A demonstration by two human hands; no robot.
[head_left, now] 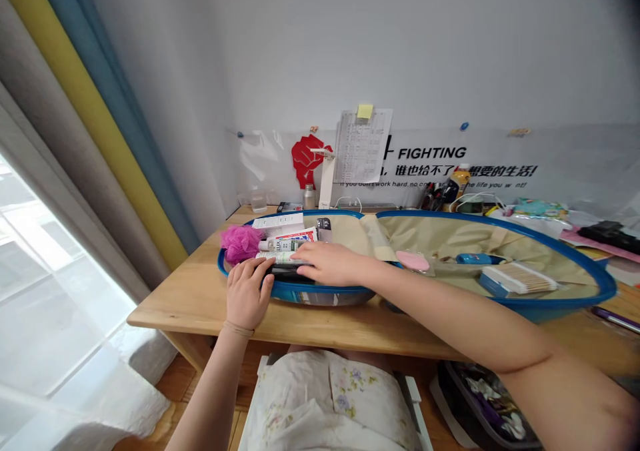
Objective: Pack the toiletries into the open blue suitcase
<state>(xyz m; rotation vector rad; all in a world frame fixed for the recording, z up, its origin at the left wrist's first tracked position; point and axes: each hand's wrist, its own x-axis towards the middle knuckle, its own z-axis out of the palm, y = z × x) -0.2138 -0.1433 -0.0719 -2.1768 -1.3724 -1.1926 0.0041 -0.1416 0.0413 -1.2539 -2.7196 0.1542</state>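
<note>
An open case with a blue rim [330, 289] lies on the desk, its two halves spread left and right. My left hand [249, 291] reaches over the front rim of the left half, fingers stretched out, their tips touching a white-and-green tube [280, 257]. From the right, my right hand [327, 264] closes its fingers at the tube's other end. Beneath the hands is a black item [285, 273], partly hidden. Around them sit a pink bath puff [241, 243], a white box [280, 223] and a red, white and blue toothpaste pack [305, 235].
The case's right half holds a pink sponge [413, 260], a blue bottle [475, 259] and a box of cotton swabs [517, 279]. Behind stand a yellow bottle [457, 184] and a white lamp [327, 181]. A bin [490, 404] is below the desk [175, 297], right.
</note>
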